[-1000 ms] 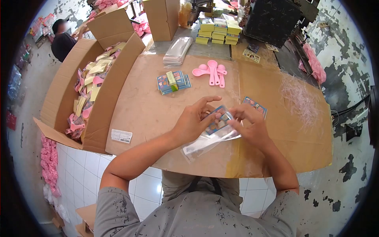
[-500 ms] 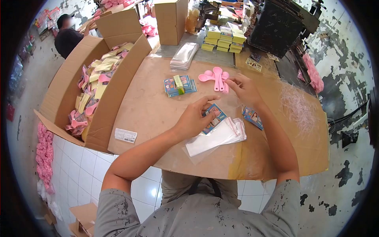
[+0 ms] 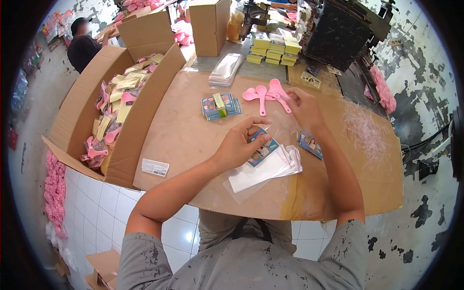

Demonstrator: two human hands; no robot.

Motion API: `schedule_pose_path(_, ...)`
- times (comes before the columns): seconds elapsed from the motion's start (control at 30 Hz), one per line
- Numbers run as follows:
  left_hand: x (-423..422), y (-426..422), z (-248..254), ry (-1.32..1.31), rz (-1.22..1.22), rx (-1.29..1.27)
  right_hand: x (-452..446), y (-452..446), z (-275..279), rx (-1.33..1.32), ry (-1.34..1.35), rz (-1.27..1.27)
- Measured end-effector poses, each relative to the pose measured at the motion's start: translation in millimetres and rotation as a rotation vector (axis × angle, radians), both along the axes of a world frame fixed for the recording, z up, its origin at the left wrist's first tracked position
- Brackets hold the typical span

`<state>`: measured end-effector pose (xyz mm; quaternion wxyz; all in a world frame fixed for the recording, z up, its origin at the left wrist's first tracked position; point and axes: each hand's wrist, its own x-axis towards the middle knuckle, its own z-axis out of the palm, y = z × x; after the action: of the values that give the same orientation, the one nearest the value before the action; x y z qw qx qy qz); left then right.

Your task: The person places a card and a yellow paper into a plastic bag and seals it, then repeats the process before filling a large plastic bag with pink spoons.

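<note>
My left hand (image 3: 241, 142) is closed on a blue printed card (image 3: 265, 151), thumb across its face, above a pile of clear plastic bags (image 3: 261, 171). Clear film (image 3: 284, 122) shows faintly between my hands. My right hand (image 3: 305, 110) pinches the handle end of a pink measuring spoon (image 3: 275, 86), its bowl pointing away from me. More pink spoons (image 3: 262, 99) lie beside it on the cardboard, partly overlapping. A banded stack of blue cards (image 3: 221, 106) lies left of the spoons. Another blue card (image 3: 310, 143) rests near my right forearm.
A large open carton (image 3: 145, 111) of bagged pink spoons and yellow cards stands at left. Behind lie clear bags (image 3: 225, 70), stacked card bundles (image 3: 274, 46) and a black machine (image 3: 338, 36). Shredded plastic (image 3: 367, 130) lies right. A person (image 3: 83, 46) is at far left.
The pink spoons have spread apart, and one now angles toward my right hand, which has shifted slightly right. Clear film now shows between my hands. My left hand stays on the card.
</note>
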<state>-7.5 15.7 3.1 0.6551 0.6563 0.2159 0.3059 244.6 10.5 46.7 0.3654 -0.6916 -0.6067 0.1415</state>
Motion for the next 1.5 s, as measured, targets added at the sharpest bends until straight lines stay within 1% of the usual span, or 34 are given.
schedule_pose_path(0.1,-1.5,-0.8,7.5,-0.020,0.025,-0.025,10.8,-42.7,20.2,0.101,-0.043,0.157)
schedule_pose_path(0.2,0.2,-1.0,5.8,-0.044,0.017,-0.019,22.3,-69.8,23.6,0.051,0.245,0.226)
schedule_pose_path(0.3,-1.0,-4.5,10.0,0.034,-0.005,-0.040,15.9,-82.9,26.6,0.146,0.279,0.243)
schedule_pose_path(0.4,2.1,-6.9,6.5,-0.017,-0.047,-0.028,9.3,-88.8,27.8,0.141,0.017,0.332)
schedule_pose_path(0.5,3.4,-7.6,1.6,-0.035,-0.098,-0.011,0.5,-90.4,21.8,0.119,0.061,0.375)
schedule_pose_path(0.6,4.0,-9.9,1.2,-0.016,-0.110,0.006,-14.3,-94.8,20.1,0.037,0.169,0.302)
schedule_pose_path(0.7,4.2,-11.5,6.2,0.031,-0.115,-0.079,-32.7,-93.3,12.9,0.198,0.131,0.414)
schedule_pose_path(0.8,4.1,-8.2,0.6,-0.076,-0.144,-0.074,-43.7,-99.2,9.0,0.005,0.341,0.612)
schedule_pose_path(0.9,1.4,-5.7,5.5,-0.027,-0.172,-0.192,-38.0,-94.8,2.0,-0.085,0.520,0.818)
schedule_pose_path(1.0,-6.1,-4.3,19.0,-0.073,-0.307,-0.294,-32.8,-84.8,13.7,0.065,0.976,0.889)
schedule_pose_path(1.03,-6.0,-5.9,18.0,-0.079,-0.313,-0.265,-28.0,-85.0,19.8,0.080,0.964,0.797)
schedule_pose_path(1.13,-5.3,-2.9,16.5,-0.076,-0.347,-0.177,-28.7,-92.1,37.1,0.056,0.246,0.725)
schedule_pose_path(1.2,-9.2,1.8,14.9,-0.042,-0.386,-0.143,-39.7,-96.1,49.0,0.162,0.215,0.718)
schedule_pose_path(1.23,-7.7,-0.1,15.9,-0.119,-0.319,-0.086,-45.6,-98.4,56.1,0.214,0.199,0.715)
schedule_pose_path(1.3,-3.3,-6.5,19.5,-0.273,-0.183,0.027,-51.5,-100.5,80.5,0.336,-0.130,0.617)
schedule_pose_path(1.33,-4.8,-7.2,20.3,-0.270,-0.176,0.043,-54.0,-102.7,90.5,0.393,-0.293,0.564)
schedule_pose_path(1.43,-9.7,-4.0,25.2,-0.248,-0.193,0.139,-62.6,-112.6,105.2,0.438,-0.456,0.462)
schedule_pose_path(1.5,-12.3,-11.8,23.9,-0.226,-0.230,0.237,-59.3,-107.3,97.6,0.317,-0.343,0.382)
